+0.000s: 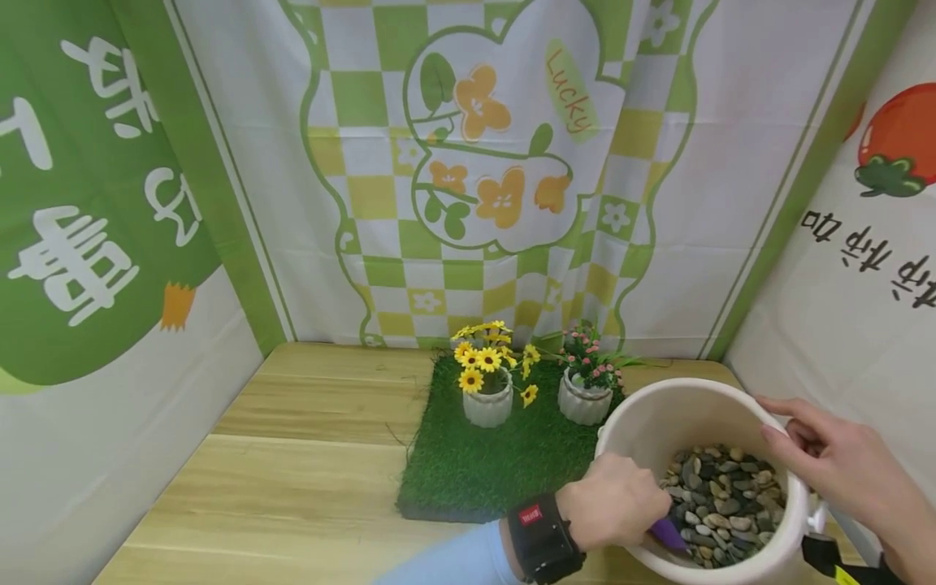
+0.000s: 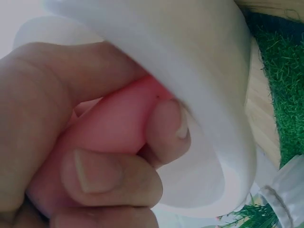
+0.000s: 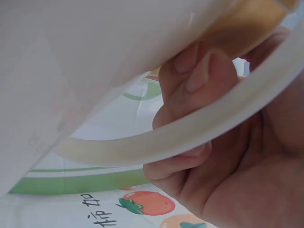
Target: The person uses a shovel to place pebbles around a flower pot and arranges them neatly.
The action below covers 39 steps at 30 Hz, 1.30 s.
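A white bucket (image 1: pixel 708 388) with pebbles (image 1: pixel 724 496) inside stands at the right of the table. My left hand (image 1: pixel 617 500) reaches over its near left rim and grips a small shovel by its pink handle (image 2: pixel 111 121). The purple end of the shovel (image 1: pixel 667 534) shows against the pebbles; its tip is hidden. On the bucket's right side, my right hand (image 1: pixel 841 459) holds the rim with curled fingers. In the right wrist view, the bucket's white carrying handle (image 3: pixel 156 149) crosses in front of those fingers.
Behind the bucket lies a green grass mat (image 1: pixel 504 463) on the wooden table (image 1: pixel 292 487). On it stand two white pots, one of yellow flowers (image 1: pixel 488 406) and one of pink flowers (image 1: pixel 583 402). Printed curtains (image 1: pixel 249 162) enclose the back and sides.
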### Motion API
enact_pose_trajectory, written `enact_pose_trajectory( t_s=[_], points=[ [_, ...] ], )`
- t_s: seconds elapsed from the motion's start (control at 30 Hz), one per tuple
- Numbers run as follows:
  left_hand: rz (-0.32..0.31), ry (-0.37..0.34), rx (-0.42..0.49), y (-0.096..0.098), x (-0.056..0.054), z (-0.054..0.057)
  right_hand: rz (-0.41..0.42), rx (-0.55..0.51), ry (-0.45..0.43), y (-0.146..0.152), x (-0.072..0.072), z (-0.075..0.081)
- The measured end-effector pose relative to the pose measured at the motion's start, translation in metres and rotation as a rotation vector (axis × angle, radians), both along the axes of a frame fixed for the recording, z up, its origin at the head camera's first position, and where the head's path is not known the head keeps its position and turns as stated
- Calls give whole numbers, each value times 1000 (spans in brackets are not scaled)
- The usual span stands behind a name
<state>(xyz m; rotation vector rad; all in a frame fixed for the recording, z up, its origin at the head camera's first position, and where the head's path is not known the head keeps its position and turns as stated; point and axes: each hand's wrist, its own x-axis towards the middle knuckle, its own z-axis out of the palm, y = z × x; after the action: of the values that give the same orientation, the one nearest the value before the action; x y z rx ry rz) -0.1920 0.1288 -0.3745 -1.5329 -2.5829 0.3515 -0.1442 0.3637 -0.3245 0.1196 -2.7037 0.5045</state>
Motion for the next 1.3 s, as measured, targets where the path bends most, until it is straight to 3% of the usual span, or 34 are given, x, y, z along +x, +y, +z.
enact_pose_trajectory(
  t_s=[0.27,0.73,0.97,1.3],
  points=[
    [30,-65,21,-6,-1,-6,13,-6,-32,-1,1,0],
    [79,-66,82,-8,3,-9,17,-4,-17,3,1,-1],
    [147,-45,139,3,5,-17,22,-9,-20,2,-1,0],
    [120,19,181,4,3,-25,44,7,14,0,-2,-1]
  ],
)
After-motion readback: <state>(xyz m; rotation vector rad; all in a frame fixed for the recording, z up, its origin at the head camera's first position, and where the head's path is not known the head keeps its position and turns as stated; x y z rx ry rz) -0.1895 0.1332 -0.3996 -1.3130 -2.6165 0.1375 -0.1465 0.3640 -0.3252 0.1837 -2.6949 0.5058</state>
